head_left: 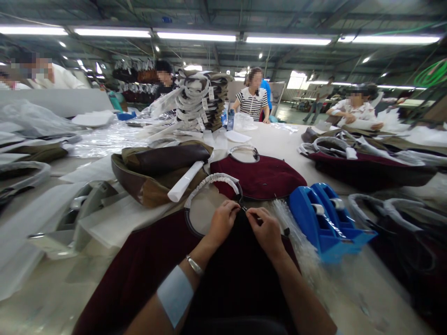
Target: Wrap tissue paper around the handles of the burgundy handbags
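A dark burgundy handbag (153,251) lies in front of me, its round handle (197,190) wrapped in white padding. At the right base of the handle, a small shiny metal fitting (244,209) shows between my fingertips. My left hand (223,219) pinches at its left side, thumb and fingers together. From the right, my right hand (266,229) pinches the same spot, fingers curled. The fingertips hide what the fitting is exactly. Just beyond lies a second burgundy bag (265,177), also with a wrapped handle.
A blue tape dispenser (310,223) stands right of my hands, beside a bundle of clear plastic strands (296,232). A grey tape dispenser (70,228) stands left. Brown bags (157,172), more bags (370,163) and a tall bag stack (202,100) surround me. Several people work farther back.
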Demonstrator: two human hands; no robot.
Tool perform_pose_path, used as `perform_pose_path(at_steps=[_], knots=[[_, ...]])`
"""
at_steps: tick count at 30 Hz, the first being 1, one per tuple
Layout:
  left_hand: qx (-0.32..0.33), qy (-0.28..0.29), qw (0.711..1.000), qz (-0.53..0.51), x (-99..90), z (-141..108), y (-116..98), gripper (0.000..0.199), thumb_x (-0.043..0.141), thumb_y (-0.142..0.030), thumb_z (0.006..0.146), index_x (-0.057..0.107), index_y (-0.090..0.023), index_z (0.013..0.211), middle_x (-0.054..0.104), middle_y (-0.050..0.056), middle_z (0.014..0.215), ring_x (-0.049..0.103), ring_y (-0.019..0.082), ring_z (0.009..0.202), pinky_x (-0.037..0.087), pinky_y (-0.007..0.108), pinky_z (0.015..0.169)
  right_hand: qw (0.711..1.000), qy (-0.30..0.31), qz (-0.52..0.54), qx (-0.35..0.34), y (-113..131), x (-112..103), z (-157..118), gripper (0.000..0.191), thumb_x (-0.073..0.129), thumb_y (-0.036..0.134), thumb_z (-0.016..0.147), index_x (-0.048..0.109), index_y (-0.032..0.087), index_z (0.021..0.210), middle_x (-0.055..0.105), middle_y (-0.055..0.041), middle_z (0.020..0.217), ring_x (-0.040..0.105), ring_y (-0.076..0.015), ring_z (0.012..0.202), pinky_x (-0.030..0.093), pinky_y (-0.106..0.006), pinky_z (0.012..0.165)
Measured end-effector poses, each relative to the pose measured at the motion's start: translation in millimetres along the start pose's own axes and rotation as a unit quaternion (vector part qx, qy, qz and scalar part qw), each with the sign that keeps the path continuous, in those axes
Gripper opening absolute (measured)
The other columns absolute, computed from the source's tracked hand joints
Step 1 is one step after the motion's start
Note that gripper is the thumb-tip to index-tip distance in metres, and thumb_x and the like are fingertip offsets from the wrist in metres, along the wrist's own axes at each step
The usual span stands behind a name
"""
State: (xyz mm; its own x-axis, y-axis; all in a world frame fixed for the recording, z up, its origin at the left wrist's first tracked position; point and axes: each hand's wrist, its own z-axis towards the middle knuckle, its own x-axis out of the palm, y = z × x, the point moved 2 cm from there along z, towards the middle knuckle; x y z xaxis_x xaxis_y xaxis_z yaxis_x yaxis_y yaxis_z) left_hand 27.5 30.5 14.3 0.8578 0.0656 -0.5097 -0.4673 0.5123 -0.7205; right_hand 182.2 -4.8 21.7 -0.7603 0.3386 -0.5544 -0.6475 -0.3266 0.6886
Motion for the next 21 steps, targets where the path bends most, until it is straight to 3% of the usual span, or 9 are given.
perform_pose_path(at_steps=[9,16,21], knots=[[-0.004,-0.018,0.999,-0.046,2.0,0.8,3.9,0.014,0.059,-0.016,0.087,0.071,-0.02,0.092,0.071,0.005,0.095,0.065,0.018,0.09,0.05,0.028,0.082,0.989,0.02,-0.143,-0.014,4.4,1.6,3.1,0.016,0.054,0.026,0.088,0.069,0.021,0.089,0.066,-0.0033,0.087,0.063,-0.0181,0.076,0.045,-0.028,0.07],[-0.031,-0.008,0.994,-0.101,4.8,1.2,9.9,0.027,0.052,-0.021,0.091,0.066,-0.02,0.114,0.073,0.006,0.1,0.068,0.017,0.087,0.052,0.027,0.081,0.992,-0.01,-0.125,-0.013,6.9,8.6,8.4,0.018,0.053,0.027,0.089,0.07,0.021,0.09,0.067,-0.0042,0.087,0.063,-0.018,0.077,0.045,-0.027,0.069],[-0.034,-0.001,0.992,-0.122,6.7,2.4,12.1,0.021,0.058,-0.023,0.087,0.071,-0.02,0.103,0.072,0.007,0.102,0.067,0.018,0.09,0.052,0.027,0.081,0.995,-0.009,-0.1,-0.016,4.8,11.6,9.7,0.019,0.052,0.026,0.088,0.071,0.02,0.09,0.068,-0.0054,0.086,0.064,-0.0185,0.077,0.047,-0.028,0.071]])
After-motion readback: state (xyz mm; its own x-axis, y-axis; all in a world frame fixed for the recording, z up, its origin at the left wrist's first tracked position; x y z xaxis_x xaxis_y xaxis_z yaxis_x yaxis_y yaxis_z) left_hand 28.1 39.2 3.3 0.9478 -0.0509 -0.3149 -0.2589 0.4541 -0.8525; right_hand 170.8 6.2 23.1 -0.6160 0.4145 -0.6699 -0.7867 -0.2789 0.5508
